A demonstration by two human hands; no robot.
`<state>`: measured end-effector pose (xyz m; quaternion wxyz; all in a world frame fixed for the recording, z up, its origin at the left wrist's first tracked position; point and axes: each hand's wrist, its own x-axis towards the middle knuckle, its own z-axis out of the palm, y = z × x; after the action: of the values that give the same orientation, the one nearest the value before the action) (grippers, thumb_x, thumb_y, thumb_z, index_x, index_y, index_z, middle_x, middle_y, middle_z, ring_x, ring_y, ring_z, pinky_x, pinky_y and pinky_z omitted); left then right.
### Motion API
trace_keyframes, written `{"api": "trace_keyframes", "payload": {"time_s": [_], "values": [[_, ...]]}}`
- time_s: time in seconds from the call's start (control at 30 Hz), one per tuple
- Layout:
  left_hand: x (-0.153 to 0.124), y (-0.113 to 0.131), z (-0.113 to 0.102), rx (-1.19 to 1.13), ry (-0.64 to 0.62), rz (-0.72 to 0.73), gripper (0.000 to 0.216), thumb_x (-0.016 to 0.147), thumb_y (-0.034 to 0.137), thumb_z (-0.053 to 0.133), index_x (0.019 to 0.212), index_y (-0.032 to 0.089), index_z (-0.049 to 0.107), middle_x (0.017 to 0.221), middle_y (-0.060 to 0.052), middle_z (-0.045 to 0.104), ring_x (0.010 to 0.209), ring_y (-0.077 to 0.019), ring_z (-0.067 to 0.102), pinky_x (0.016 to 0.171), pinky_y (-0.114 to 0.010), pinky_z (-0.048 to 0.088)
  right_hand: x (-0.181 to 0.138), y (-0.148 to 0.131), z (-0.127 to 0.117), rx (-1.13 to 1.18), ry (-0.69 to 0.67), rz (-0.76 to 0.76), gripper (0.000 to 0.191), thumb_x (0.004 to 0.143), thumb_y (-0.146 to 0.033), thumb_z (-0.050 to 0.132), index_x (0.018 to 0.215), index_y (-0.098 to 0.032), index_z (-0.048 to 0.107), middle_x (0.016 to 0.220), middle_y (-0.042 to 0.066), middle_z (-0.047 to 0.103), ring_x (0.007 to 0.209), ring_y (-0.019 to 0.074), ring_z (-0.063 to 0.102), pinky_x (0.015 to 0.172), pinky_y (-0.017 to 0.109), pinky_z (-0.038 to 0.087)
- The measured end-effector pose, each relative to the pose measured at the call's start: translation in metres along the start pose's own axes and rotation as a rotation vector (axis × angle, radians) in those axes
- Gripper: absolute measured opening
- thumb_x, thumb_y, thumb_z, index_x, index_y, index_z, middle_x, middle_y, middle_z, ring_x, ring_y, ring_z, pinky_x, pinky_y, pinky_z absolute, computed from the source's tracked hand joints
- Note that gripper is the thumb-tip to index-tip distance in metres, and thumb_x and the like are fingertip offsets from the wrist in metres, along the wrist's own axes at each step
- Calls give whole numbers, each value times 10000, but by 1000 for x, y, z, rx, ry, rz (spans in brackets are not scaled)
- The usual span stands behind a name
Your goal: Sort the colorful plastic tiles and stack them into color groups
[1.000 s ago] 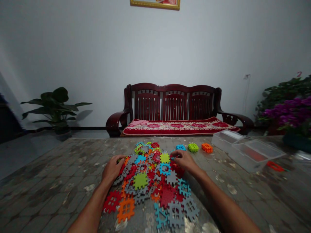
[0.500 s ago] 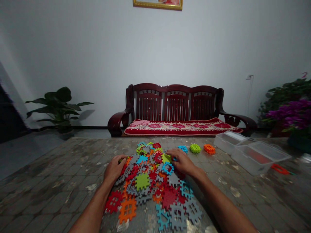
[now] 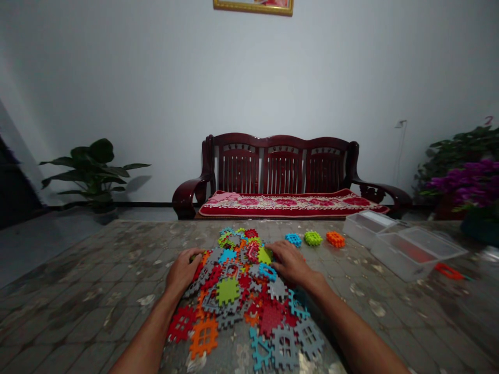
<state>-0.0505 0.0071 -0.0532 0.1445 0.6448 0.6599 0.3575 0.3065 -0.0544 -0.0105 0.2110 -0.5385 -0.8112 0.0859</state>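
L hand [image 3: 182,271] rests on L edge of tile pile [image 3: 228,291], grip unclear; R hand [image 3: 289,263] lies flat, fingers spread, on pile's far R part. Pile sits mid table [image 3: 97,280]; clear boxes [image 3: 405,246] well R of pile.

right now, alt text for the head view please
The left hand and right hand rest on a heap of colourful interlocking tiles on a stone-patterned table. Beyond: three small tile stacks, clear boxes, a dark wooden bench.
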Motion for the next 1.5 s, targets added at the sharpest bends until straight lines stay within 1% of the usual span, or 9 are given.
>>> {"api": "trace_keyframes", "payload": {"time_s": [0.17,0.3,0.5,0.63,0.83,1.07,1.17,1.27,1.5], "values": [[0,0,0,0,5,8,340,837,343,506,965,234,802,1167,-79,774,1132,-246,680,1001,-347,511,-4,3,8,11,83,-15,579,830,-208,661,1407,-228,615,1256,108,699,1186,273,584,1055,414,424],[2,-4,2,3,8,18,354,836,372,499,969,244,801,1149,-70,780,1124,-248,683,989,-342,520,-3,15,10,17,241,-23,518,837,-245,647,1355,-223,653,1206,104,732,1135,275,617,1047,429,445],[5,-11,5,13,-4,21,386,833,394,484,983,238,804,1175,-78,772,1139,-257,682,999,-350,517,-6,68,-20,1,516,346,460,859,-329,613,1289,-185,687,1241,116,739,1146,281,667,1023,415,489],[6,-13,5,11,-8,24,401,835,399,472,990,235,804,1172,-87,770,1129,-262,682,986,-359,522,-20,104,-36,-126,517,599,479,877,-348,585,1299,-145,687,1194,151,750,1121,309,686,965,401,502],[6,-16,6,0,-2,31,405,828,427,473,981,246,802,1182,-81,771,1138,-263,677,1018,-365,506,-25,116,-36,-257,470,724,473,869,-358,595,1300,-196,704,1200,168,743,1113,342,680,878,395,500],[6,-13,4,-3,-1,30,386,819,415,487,959,245,804,1161,-77,781,1128,-270,683,998,-367,521,-18,117,-35,-264,455,713,481,864,-388,626,1287,-173,709,1188,200,731,1145,376,644,941,452,465],[5,-13,4,-7,13,25,382,818,410,492,958,237,803,1160,-81,780,1126,-272,686,998,-369,522,-19,111,-31,-228,529,608,431,888,-352,585,1248,-152,711,1204,198,710,1182,368,611,1002,466,433],[5,-13,5,-5,12,23,378,818,402,496,966,235,801,1158,-83,777,1127,-265,687,997,-359,522,-22,91,-20,-139,554,448,328,937,-301,486,1116,-188,736,1137,132,727,1115,284,627,999,386,439],[4,-11,5,16,7,17,399,836,405,487,1002,226,802,1198,-94,766,1140,-268,684,999,-362,519,-30,39,16,-48,283,315,335,998,-272,415,1043,-195,738,1077,103,739,1037,255,631,953,360,439]]}}
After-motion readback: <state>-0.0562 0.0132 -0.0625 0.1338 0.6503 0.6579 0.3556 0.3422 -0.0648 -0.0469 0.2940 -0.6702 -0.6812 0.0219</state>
